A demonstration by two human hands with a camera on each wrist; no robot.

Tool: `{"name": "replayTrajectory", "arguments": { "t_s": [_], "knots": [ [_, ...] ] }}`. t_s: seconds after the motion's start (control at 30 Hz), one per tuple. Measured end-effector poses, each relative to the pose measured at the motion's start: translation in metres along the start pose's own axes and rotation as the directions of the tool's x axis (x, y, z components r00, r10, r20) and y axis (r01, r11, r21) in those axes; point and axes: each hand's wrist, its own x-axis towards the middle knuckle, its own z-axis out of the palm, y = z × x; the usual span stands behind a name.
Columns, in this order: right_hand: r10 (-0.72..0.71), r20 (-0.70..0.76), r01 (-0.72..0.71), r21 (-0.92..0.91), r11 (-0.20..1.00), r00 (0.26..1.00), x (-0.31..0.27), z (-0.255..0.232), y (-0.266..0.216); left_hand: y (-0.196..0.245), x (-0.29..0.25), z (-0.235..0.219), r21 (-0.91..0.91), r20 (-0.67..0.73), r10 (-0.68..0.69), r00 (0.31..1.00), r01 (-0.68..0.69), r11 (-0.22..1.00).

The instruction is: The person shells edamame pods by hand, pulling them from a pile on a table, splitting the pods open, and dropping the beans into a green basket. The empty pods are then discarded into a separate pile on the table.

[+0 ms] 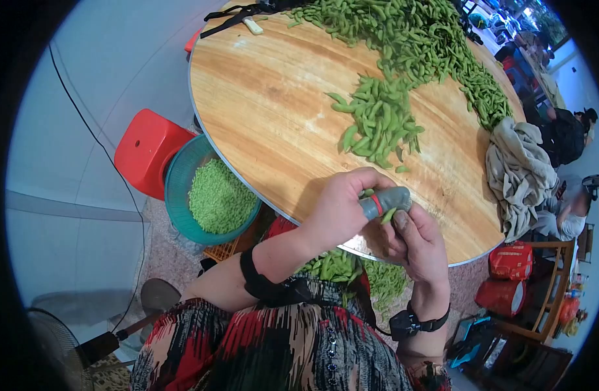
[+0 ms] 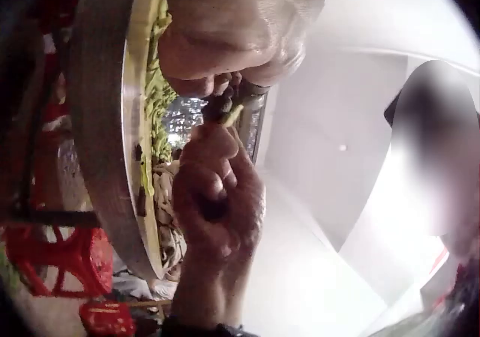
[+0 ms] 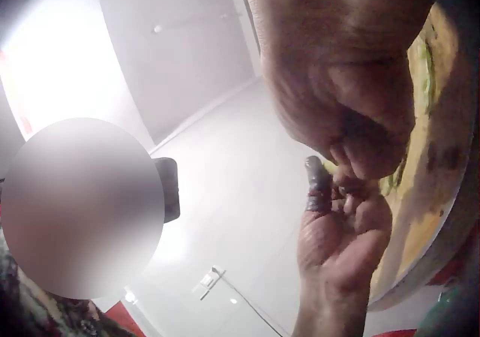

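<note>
A green pod is between the two hands above the table's near edge. The left hand wears a grey cover with a red band on its thumb, and its curled fingers hold the pod from the left. From the other side the right hand pinches the same pod between thumb and fingers. Seen in the left wrist view, the pod shows at the right hand's fingertips. The right wrist view shows the covered thumb upright, close beneath the right hand; the pod is mostly hidden there.
Loose pods lie ahead on the round wooden table, with a larger heap behind. A teal basket of shelled beans stands left beside a red stool. A crumpled cloth lies at the table's right. More pods are on the lap.
</note>
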Motion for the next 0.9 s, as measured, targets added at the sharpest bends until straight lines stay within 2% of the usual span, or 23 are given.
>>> {"name": "replayTrajectory", "arguments": {
  "t_s": [0.03,0.07,0.1,0.17,0.2,0.27,0.3,0.33,0.37,0.4,0.43,0.47,0.5,0.57,0.6,0.67,0.7,0.73,0.77,0.8,0.87,0.9],
  "knots": [
    [0.003,-0.023,-0.003,-0.013,1.0,1.0,-0.002,0.0,0.0,0.001,0.001,0.0,-0.244,0.061,-0.155,0.986,0.165,0.956],
    [0.007,-0.044,-0.008,-0.026,1.0,0.999,-0.003,0.0,0.001,0.0,0.001,0.0,-0.459,0.156,-0.285,0.946,0.325,0.827],
    [0.008,-0.041,-0.009,-0.019,1.0,0.999,-0.002,0.0,0.0,-0.002,0.004,-0.003,-0.454,0.153,-0.291,0.944,0.329,0.828],
    [0.046,-0.01,-0.045,0.097,0.994,0.999,-0.003,-0.002,-0.002,-0.009,0.008,-0.005,-0.588,0.314,-0.234,0.92,0.382,0.713],
    [0.05,-0.009,-0.049,0.101,0.994,0.999,-0.003,-0.003,-0.003,-0.008,0.008,-0.007,-0.588,0.313,-0.24,0.919,0.386,0.711],
    [0.061,0.122,-0.091,0.259,0.962,0.991,-0.001,-0.006,-0.006,-0.007,0.01,-0.009,-0.615,0.375,-0.273,0.886,0.458,0.641],
    [0.059,0.123,-0.09,0.257,0.962,0.991,0.001,-0.006,-0.005,-0.005,0.012,-0.008,-0.616,0.375,-0.271,0.887,0.456,0.642],
    [0.009,0.014,-0.01,0.043,0.999,1.0,0.004,-0.006,-0.003,-0.002,0.014,-0.006,-0.454,0.292,-0.319,0.901,0.425,0.783],
    [-0.063,-0.081,0.047,-0.18,0.982,0.995,0.007,-0.006,0.0,0.003,0.016,-0.003,-0.264,0.199,-0.348,0.916,0.392,0.881],
    [-0.064,-0.08,0.049,-0.183,0.982,0.995,0.011,-0.01,0.003,0.005,0.017,0.001,-0.265,0.199,-0.345,0.917,0.389,0.882],
    [-0.253,-0.049,0.211,-0.417,0.884,0.966,0.016,-0.015,0.007,0.008,0.018,0.004,-0.144,0.121,-0.237,0.964,0.253,0.957],
    [-0.419,0.027,0.345,-0.616,0.708,0.907,0.019,-0.018,0.009,0.009,0.019,0.006,-0.009,0.057,-0.116,0.992,0.117,0.993],
    [-0.419,0.028,0.346,-0.616,0.708,0.908,0.019,-0.02,0.007,0.005,0.021,0.005,-0.009,0.056,-0.116,0.992,0.117,0.993],
    [-0.182,-0.102,0.116,-0.458,0.882,0.978,0.019,-0.023,0.0,-0.006,0.026,0.001,0.013,0.063,-0.115,0.991,0.114,0.993],
    [-0.183,-0.102,0.117,-0.458,0.881,0.978,0.019,-0.022,-0.004,-0.002,0.027,0.001,0.012,0.063,-0.114,0.992,0.113,0.993],
    [-0.08,-0.13,0.024,-0.387,0.922,0.988,0.021,-0.02,-0.01,0.008,0.028,0.0,0.028,0.085,-0.258,0.963,0.256,0.966],
    [-0.078,-0.131,0.022,-0.386,0.922,0.988,0.022,-0.022,-0.011,0.001,0.029,0.0,0.028,0.085,-0.261,0.962,0.259,0.965],
    [-0.013,-0.104,-0.012,-0.237,0.972,0.995,0.023,-0.025,-0.013,-0.011,0.03,0.0,-0.202,0.135,-0.271,0.953,0.295,0.934],
    [0.047,-0.067,-0.052,-0.083,0.995,0.997,0.023,-0.028,-0.014,-0.019,0.031,0.0,-0.419,0.186,-0.269,0.945,0.324,0.848],
    [0.048,-0.068,-0.054,-0.083,0.995,0.997,0.024,-0.028,-0.013,-0.016,0.032,0.0,-0.42,0.186,-0.27,0.945,0.325,0.848],
    [-0.053,-0.055,0.034,-0.301,0.953,0.997,0.026,-0.027,-0.009,-0.004,0.033,-0.001,-0.443,0.207,-0.335,0.919,0.393,0.806],
    [-0.053,-0.059,0.033,-0.298,0.954,0.997,0.025,-0.027,-0.011,-0.007,0.033,0.001,-0.44,0.211,-0.337,0.918,0.397,0.805]
  ]
}}
